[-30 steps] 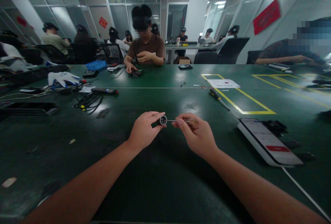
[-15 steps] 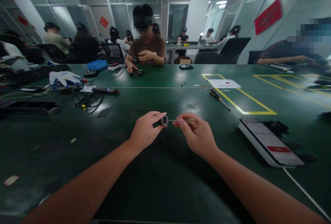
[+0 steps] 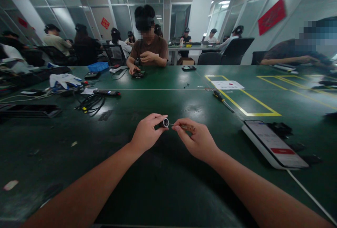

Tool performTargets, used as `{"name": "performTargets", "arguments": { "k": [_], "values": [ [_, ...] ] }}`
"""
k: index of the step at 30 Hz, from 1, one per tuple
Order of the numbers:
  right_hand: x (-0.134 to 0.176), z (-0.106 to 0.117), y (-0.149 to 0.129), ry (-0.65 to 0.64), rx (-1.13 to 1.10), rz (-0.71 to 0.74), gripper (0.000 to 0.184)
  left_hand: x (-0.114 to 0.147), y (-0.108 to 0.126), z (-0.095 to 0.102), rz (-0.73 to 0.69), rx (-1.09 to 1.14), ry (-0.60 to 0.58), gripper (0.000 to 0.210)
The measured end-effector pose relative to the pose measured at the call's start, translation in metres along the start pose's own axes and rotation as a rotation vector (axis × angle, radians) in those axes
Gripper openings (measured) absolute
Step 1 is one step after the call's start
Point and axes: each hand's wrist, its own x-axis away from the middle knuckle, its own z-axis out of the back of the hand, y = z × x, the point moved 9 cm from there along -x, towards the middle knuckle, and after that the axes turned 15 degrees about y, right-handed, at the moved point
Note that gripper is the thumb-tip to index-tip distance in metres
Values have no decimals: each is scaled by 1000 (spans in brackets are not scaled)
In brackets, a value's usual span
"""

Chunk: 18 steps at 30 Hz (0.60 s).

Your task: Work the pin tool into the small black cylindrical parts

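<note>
Between the thumb and fingers of my left hand [image 3: 147, 131] is a small dark cylinder [image 3: 165, 122] with a bright metal ring at its open end, which faces me and slightly right. My right hand [image 3: 196, 136] pinches a screwdriver [image 3: 187, 127] with a translucent amber handle. Its thin shaft points left, and the tip is at the ring's right edge; whether it reaches inside I cannot tell. Both hands are above the dark green table [image 3: 163, 193].
To the right, a phone [image 3: 275, 143] lies on a white block with a cable. Farther off are a yellow-and-black screwdriver [image 3: 222, 100] and a paper sheet [image 3: 228, 85]. Black cables [image 3: 91, 103] and white gloves [image 3: 65, 80] lie left. A person [image 3: 149, 51] sits opposite.
My right hand has moved a little left and tilted the screwdriver, so less of its shaft shows. The cylinder has turned slightly, its ring facing more to the right.
</note>
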Motion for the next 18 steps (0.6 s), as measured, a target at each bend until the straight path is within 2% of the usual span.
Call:
{"name": "performTargets", "arguments": {
  "k": [5, 8, 12, 18],
  "values": [
    [4, -8, -13, -51, 47, 158, 13, -1, 2, 0, 8, -13, -7, 36],
    [5, -4, -18, -2, 98, 214, 13, -2, 3, 2, 16, -29, 1, 37],
    [2, 7, -14, 90, 109, 146, 12, -2, 3, 3, 24, -46, 8, 41],
    [0, 6, -8, 45, 47, 65, 11, -2, 3, 3, 9, -47, 15, 41]
  ]
}}
